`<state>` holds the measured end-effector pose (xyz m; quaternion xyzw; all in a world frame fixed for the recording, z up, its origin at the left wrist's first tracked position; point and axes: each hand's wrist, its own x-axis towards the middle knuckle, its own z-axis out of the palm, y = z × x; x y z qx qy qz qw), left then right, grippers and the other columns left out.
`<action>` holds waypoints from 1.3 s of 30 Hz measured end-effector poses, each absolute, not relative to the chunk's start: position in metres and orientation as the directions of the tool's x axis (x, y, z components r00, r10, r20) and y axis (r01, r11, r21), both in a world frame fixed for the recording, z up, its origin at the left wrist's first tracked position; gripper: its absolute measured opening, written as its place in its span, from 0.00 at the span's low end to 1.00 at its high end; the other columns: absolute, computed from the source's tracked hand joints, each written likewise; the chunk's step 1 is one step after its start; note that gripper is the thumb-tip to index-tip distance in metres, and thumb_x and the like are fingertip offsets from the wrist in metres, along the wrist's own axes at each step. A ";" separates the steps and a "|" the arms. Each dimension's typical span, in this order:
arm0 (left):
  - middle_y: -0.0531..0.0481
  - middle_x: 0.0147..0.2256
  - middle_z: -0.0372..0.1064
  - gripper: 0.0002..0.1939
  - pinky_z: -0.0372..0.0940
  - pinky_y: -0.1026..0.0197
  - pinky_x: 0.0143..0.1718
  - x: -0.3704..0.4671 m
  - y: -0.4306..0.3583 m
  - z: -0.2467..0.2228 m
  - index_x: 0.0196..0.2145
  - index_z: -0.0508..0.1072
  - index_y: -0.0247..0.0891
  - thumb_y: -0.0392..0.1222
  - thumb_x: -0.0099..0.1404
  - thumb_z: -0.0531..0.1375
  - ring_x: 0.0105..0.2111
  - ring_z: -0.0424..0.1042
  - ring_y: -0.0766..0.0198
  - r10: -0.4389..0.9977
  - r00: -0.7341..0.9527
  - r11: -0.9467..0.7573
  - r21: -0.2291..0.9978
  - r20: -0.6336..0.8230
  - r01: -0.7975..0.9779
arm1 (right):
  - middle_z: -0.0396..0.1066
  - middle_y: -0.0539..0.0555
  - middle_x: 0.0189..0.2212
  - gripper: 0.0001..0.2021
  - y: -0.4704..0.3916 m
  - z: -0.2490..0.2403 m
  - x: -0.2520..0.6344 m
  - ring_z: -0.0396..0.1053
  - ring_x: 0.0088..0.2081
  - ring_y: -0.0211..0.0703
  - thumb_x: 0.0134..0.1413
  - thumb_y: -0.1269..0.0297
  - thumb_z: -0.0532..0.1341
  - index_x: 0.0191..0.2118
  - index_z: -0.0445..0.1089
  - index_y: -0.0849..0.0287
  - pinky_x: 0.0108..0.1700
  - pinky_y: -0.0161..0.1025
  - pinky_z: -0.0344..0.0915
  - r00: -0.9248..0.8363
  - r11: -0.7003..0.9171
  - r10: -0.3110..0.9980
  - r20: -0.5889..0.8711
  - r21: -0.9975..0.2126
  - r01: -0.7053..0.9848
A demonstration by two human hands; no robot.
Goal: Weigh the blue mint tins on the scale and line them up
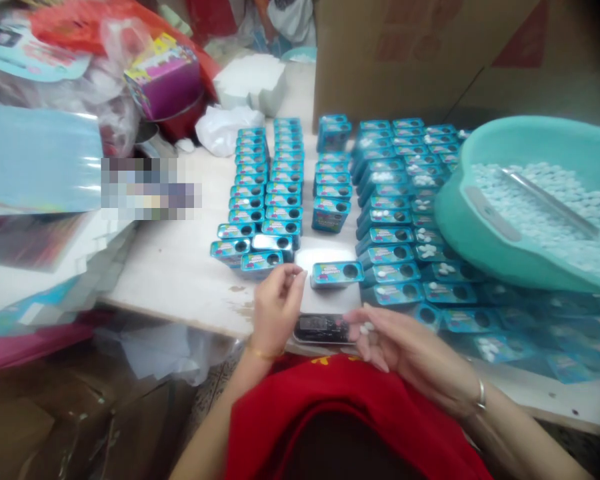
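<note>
A blue tin [337,273] with a round dark opening stands on the white plate of a small digital scale [325,329]. To its left, my left hand [279,300] is closed, thumb and fingers pinched together at the tin's corner; whatever is between the fingertips is too small to make out. My right hand [400,347] is at the scale's right front, fingers curled around several white tablets [367,328]. Left of the scale, rows of similar tins [263,262] stand close together. More tins [393,254] fill the right side, many with white tablets on their tops.
A turquoise basin [480,247] full of white tablets, with a metal scoop [550,200] in it, rises over the right-hand tins. A large cardboard box [405,67] stands behind. Stacked printed sheets [35,160], a purple box [165,80] and plastic bags [225,128] lie to the left.
</note>
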<state>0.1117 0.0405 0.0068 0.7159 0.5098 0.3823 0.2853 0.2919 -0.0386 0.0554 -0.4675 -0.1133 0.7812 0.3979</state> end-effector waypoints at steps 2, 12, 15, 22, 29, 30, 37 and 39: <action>0.54 0.26 0.68 0.06 0.62 0.67 0.28 0.114 0.026 0.031 0.40 0.70 0.37 0.40 0.66 0.57 0.23 0.66 0.70 0.883 0.332 -0.449 0.806 0.334 0.385 | 0.68 0.53 0.28 0.18 -0.036 0.056 0.286 0.63 0.25 0.32 0.58 0.51 0.57 0.38 0.73 0.62 0.24 0.27 0.59 -0.322 -0.674 0.709 -0.628 -0.469 -0.571; 0.51 0.32 0.66 0.12 0.64 0.62 0.36 0.105 0.062 0.045 0.46 0.70 0.39 0.42 0.65 0.58 0.32 0.65 0.66 0.822 0.279 -0.568 0.685 0.496 0.456 | 0.70 0.51 0.35 0.08 -0.048 0.059 0.323 0.67 0.35 0.33 0.53 0.63 0.64 0.40 0.75 0.54 0.39 0.26 0.68 -0.009 -0.520 0.774 -0.633 -0.627 -0.579; 0.47 0.39 0.66 0.20 0.64 0.58 0.43 0.103 0.072 0.037 0.50 0.67 0.38 0.46 0.62 0.61 0.39 0.66 0.62 0.798 0.420 -0.598 0.658 0.433 0.457 | 0.69 0.51 0.35 0.11 -0.054 0.058 0.336 0.66 0.32 0.32 0.51 0.65 0.65 0.42 0.75 0.53 0.37 0.25 0.68 0.048 -0.504 0.769 -0.637 -0.651 -0.568; 0.42 0.51 0.61 0.29 0.57 0.49 0.53 0.116 0.078 0.029 0.57 0.60 0.41 0.53 0.61 0.61 0.52 0.61 0.53 0.717 0.611 -0.669 0.574 0.335 0.471 | 0.68 0.51 0.36 0.10 -0.054 0.059 0.339 0.60 0.24 0.31 0.51 0.63 0.65 0.41 0.75 0.52 0.20 0.25 0.60 0.064 -0.469 0.810 -0.583 -0.709 -0.527; 0.41 0.47 0.65 0.28 0.57 0.51 0.47 0.129 0.086 0.032 0.55 0.61 0.37 0.54 0.62 0.59 0.47 0.63 0.51 0.595 0.793 -0.765 0.392 0.128 0.511 | 0.68 0.51 0.34 0.09 -0.050 0.058 0.332 0.59 0.24 0.30 0.51 0.62 0.65 0.39 0.75 0.54 0.21 0.26 0.57 0.035 -0.469 0.811 -0.584 -0.686 -0.556; 0.42 0.43 0.66 0.23 0.58 0.52 0.45 0.130 0.088 0.034 0.52 0.63 0.37 0.52 0.64 0.57 0.44 0.64 0.52 0.570 0.816 -0.782 0.370 0.097 0.502 | 0.68 0.51 0.34 0.09 -0.050 0.059 0.331 0.59 0.24 0.30 0.52 0.61 0.65 0.39 0.75 0.54 0.21 0.25 0.56 0.027 -0.471 0.811 -0.585 -0.678 -0.564; 0.43 0.44 0.66 0.17 0.60 0.56 0.46 0.149 0.154 0.089 0.51 0.63 0.35 0.42 0.65 0.56 0.45 0.64 0.56 0.492 0.753 -0.869 0.292 0.437 0.398 | 0.67 0.51 0.30 0.10 -0.044 0.062 0.330 0.57 0.22 0.28 0.52 0.59 0.64 0.39 0.75 0.56 0.21 0.25 0.55 0.031 -0.445 0.812 -0.583 -0.653 -0.613; 0.43 0.45 0.65 0.18 0.59 0.55 0.48 0.162 0.198 0.103 0.51 0.63 0.35 0.41 0.64 0.56 0.46 0.64 0.55 0.489 0.688 -0.869 0.235 0.537 0.435 | 0.66 0.51 0.30 0.10 -0.043 0.064 0.332 0.57 0.22 0.28 0.51 0.57 0.65 0.38 0.76 0.55 0.20 0.25 0.55 0.054 -0.425 0.815 -0.577 -0.659 -0.621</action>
